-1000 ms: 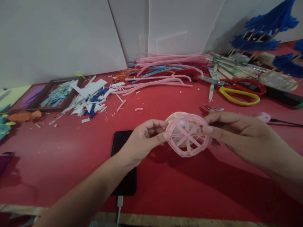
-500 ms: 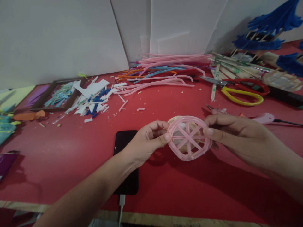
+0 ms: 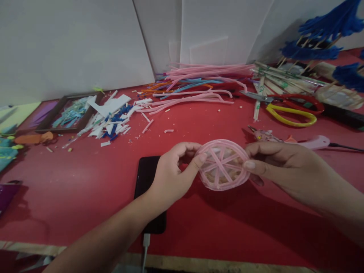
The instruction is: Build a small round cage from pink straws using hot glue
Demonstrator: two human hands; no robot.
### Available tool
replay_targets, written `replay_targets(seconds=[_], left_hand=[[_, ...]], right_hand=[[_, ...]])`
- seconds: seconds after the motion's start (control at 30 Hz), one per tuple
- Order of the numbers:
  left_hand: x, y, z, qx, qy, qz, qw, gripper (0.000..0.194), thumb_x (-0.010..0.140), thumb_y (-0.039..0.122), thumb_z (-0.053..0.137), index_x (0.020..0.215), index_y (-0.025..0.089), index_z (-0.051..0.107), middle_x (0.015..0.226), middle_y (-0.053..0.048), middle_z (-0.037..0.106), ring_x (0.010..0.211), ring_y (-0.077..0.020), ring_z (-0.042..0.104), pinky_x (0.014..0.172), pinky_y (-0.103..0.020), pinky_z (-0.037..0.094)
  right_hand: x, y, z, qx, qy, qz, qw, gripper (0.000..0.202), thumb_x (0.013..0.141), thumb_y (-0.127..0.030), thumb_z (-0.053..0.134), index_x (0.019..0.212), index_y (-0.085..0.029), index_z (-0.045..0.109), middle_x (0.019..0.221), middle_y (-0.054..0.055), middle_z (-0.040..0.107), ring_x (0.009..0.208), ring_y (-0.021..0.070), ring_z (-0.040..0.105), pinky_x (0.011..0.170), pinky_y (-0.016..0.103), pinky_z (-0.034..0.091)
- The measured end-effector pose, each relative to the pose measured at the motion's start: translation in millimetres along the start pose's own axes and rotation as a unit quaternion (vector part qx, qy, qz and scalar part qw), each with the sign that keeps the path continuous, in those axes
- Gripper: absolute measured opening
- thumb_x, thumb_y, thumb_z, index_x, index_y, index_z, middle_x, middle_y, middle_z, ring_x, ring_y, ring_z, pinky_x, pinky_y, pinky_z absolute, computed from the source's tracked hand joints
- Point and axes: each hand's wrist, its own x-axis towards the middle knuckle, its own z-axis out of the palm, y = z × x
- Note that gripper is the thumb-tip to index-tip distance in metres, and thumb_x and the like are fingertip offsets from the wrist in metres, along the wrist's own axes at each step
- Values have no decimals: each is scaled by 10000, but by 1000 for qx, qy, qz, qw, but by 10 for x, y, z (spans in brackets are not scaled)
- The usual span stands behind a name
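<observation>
Between my two hands, above the red table (image 3: pixel 182 239), is a pink spoked wheel (image 3: pixel 219 163) made of thin pink strips. A pale, tan-edged backing shows through the gaps between its spokes. My left hand (image 3: pixel 179 167) is closed on the wheel's left rim, thumb in front and fingers behind. On the opposite rim, my right hand (image 3: pixel 280 165) pinches with its thumb in front; its other fingers are partly hidden behind. A black phone (image 3: pixel 146 172) with a white cable lies under my left wrist.
Pink sticks (image 3: pixel 199 72) lie at the back beside scissors (image 3: pixel 291 117) with red and yellow handles. A pink glue gun (image 3: pixel 315 142) is beyond my right hand. White and blue scraps (image 3: pixel 112 117) and a brown frame (image 3: pixel 61 131) are at left. Blue-topped stick models (image 3: pixel 311 51) stand back right.
The pink wheel has shifted slightly left and turned a little, now lined up over its pale backing. My left thumb reaches further over the rim.
</observation>
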Motion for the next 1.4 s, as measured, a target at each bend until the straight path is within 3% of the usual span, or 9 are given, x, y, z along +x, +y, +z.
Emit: replay_targets(seconds=[0.53,0.7,0.8,0.87,0.97,1.07,1.2,1.3,1.4], left_hand=[[32,14,-34,-32,13,-37,999,255,942,385,608,980,185,762,954,-65,799,888,-186,733,838,-297,577],[45,-23,-38,-61,8,-67,996,278,878,411,690,1018,172,716,902,-58,776,822,-175,717,749,-274,561],[58,-40,-31,-67,-6,-72,995,284,801,360,769,995,172,682,838,-37,751,749,-150,691,685,-245,531],[65,-46,-24,-72,-8,-70,995,277,799,349,770,984,175,660,797,-22,739,721,-137,679,674,-235,514],[63,-48,-10,-72,-17,-68,995,297,809,351,767,1017,181,641,745,-1,725,694,-127,666,667,-228,490],[45,-43,-10,-58,-35,-72,995,296,834,376,742,1036,181,648,762,-13,732,688,-137,666,655,-239,492],[15,-28,-56,86,-15,38,995,181,913,357,651,986,205,715,948,-63,747,816,-173,681,754,-292,532],[3,-13,-101,213,18,217,952,134,902,291,662,988,233,748,1102,-88,702,991,-217,651,885,-354,528],[-5,-8,-118,246,-50,335,908,149,881,346,716,977,238,750,1154,-99,691,1048,-235,638,940,-376,508]], right_hand=[[18,46,10,58,-39,23,997,461,693,-638,772,654,-199,636,510,-18,568,474,108,501,480,250,414],[42,103,52,21,-33,24,999,502,724,-711,699,701,-214,627,495,-15,575,446,129,519,458,280,456],[20,165,27,-110,85,-98,985,405,802,-635,673,866,-235,668,675,30,689,558,182,634,513,325,520],[-5,175,5,-215,153,-265,927,209,850,-462,697,915,-264,681,814,42,726,714,205,693,644,358,573],[-42,147,-5,-306,109,-461,826,55,899,-273,672,945,-292,695,897,27,736,839,189,704,761,345,589],[-72,132,8,-334,52,-516,787,97,913,-232,662,981,-290,700,925,18,749,881,183,702,810,339,591],[-79,148,2,-349,58,-508,785,241,950,-158,565,997,-321,736,925,0,765,899,181,701,842,358,580],[-57,143,-18,-357,72,-495,789,255,978,-210,534,913,-320,754,885,16,768,857,188,711,789,362,588],[-33,138,-37,-344,69,-491,797,234,971,-225,551,886,-312,751,891,22,773,848,196,709,769,366,586]])
